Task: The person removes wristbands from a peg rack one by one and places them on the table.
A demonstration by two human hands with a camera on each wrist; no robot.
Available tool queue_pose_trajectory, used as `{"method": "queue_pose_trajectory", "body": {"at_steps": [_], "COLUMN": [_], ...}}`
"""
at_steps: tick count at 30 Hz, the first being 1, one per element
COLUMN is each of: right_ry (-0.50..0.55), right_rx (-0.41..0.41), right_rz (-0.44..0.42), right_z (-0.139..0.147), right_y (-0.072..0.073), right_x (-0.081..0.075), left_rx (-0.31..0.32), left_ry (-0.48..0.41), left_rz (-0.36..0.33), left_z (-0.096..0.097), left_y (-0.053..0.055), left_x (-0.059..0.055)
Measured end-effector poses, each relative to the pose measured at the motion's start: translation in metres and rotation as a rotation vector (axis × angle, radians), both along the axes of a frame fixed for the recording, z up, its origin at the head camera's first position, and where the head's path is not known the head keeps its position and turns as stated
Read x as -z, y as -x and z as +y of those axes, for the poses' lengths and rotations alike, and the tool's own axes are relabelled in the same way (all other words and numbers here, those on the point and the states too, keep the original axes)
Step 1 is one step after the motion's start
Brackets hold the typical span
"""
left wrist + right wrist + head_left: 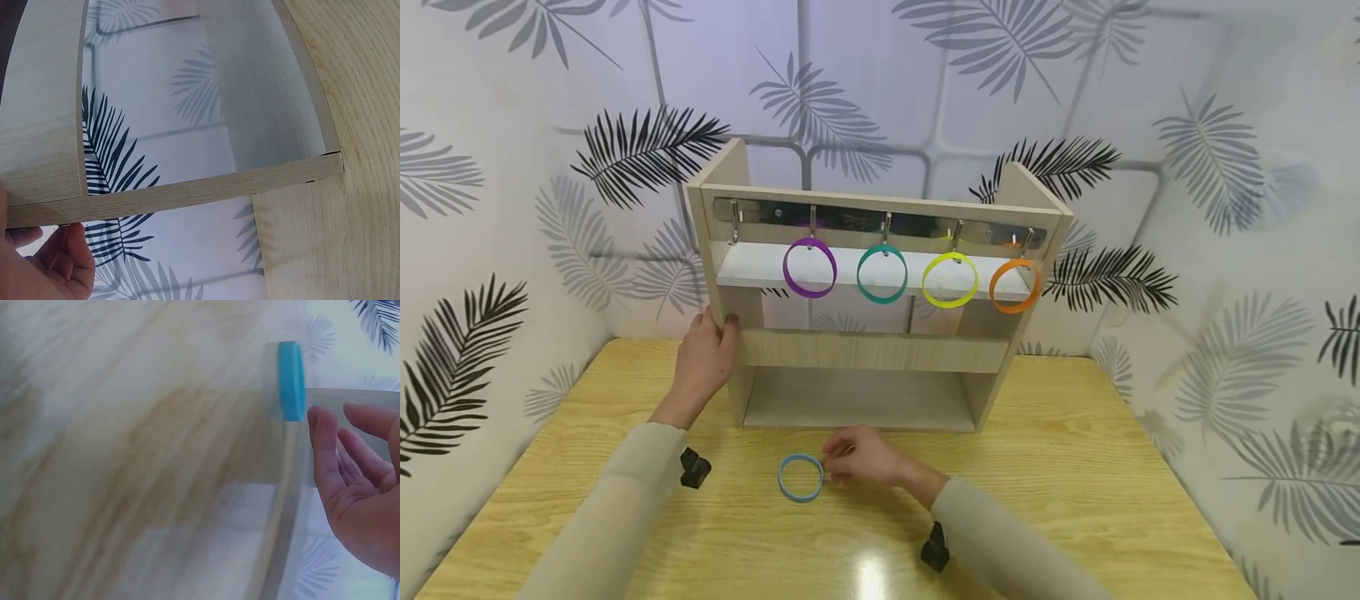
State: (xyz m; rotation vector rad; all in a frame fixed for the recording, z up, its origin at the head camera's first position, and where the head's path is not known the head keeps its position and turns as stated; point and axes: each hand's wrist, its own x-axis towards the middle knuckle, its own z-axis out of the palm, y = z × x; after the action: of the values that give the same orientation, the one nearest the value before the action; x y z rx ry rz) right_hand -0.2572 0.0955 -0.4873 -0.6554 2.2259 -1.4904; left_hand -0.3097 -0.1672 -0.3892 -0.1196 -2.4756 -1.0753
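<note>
A wooden shelf rack [872,350] stands upright on the table. My left hand [703,354] grips the edge of its left side panel; in the left wrist view the fingers curl at the panel's edge. On the tabletop in front of the rack lies a blue wristband [800,499]. Beside its right edge is my right hand [868,457], fingers loosely bent and thumb apart, holding nothing. The right wrist view has the blue wristband [291,381] right by the fingertips.
Purple [811,293], teal [882,299], yellow [950,303] and orange [1037,283] wristbands hang from metal hooks on the rack. The leftmost hook [734,225] is bare. Leaf-patterned walls [865,92] enclose the wood-grain table [1075,467] behind and at both sides.
</note>
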Motion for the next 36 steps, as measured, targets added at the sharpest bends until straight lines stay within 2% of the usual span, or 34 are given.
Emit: {"method": "queue_pose_trajectory", "body": {"at_steps": [9,13,20,29,36], "right_ry": [-0.013,-0.037,-0.048,-0.114,-0.108], "right_rx": [-0.054,-0.05,-0.018,0.043,0.086], "right_rz": [0.09,0.119,0.171,0.32,0.409], "right_z": [0.012,0.015,0.02,0.029,0.032], "right_y": [-0.004,-0.007,-0.012,-0.012,-0.012], "right_x": [-0.026,-0.039,-0.059,-0.084,-0.106], "left_rx": [0.016,0.015,0.009,0.013,0.008], "left_ry": [-0.009,-0.011,-0.008,-0.019,-0.015], "left_rz": [-0.004,-0.008,-0.003,0.002,-0.006], "left_z": [0.0,0.0,0.0,-0.001,0.0], "left_y": [0.0,0.001,0.002,0.002,0.001], "left_x": [-0.001,-0.002,0.001,0.004,0.002]}}
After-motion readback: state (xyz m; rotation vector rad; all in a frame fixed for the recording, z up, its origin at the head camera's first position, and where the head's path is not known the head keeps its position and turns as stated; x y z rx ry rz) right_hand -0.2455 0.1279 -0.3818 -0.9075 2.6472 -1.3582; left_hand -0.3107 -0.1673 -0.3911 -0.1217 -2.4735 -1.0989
